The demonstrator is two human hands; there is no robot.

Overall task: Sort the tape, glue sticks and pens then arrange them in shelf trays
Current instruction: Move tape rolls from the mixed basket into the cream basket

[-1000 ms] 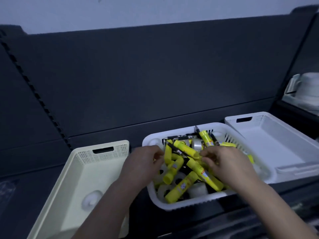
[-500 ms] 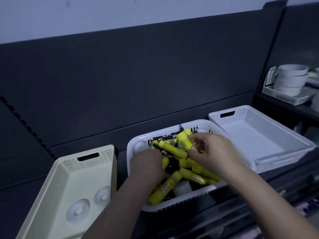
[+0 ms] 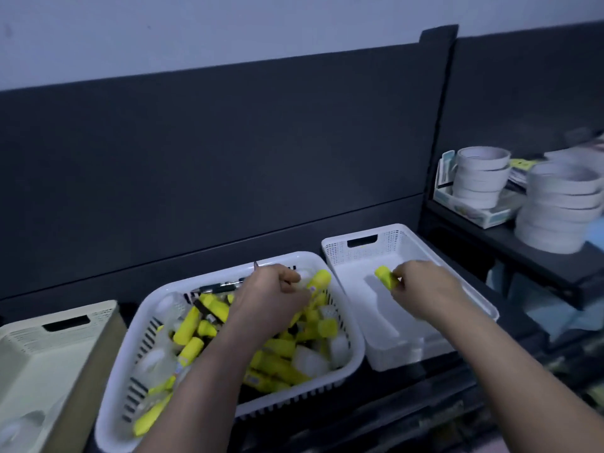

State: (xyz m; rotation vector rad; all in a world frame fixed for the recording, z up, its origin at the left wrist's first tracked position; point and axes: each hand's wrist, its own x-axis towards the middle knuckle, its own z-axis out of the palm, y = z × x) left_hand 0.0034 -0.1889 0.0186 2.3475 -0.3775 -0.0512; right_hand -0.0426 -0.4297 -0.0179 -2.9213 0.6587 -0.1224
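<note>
A white slotted basket in the middle holds a mixed pile of yellow glue sticks, small white tape rolls and dark pens. My left hand reaches into its far side, fingers curled around what looks like a yellow glue stick. A pen tip pokes up behind that hand. My right hand pinches another yellow glue stick above the white tray on the right, which holds nothing else that I can see.
A cream tray at the left holds tape rolls near its front. A dark back panel rises behind the trays. On a side shelf to the right stand stacks of larger white tape rolls.
My right hand lifted a glue stick out of the middle basket and carried it right, over the white tray. My left hand moved toward the basket's far side. The view swung right.
</note>
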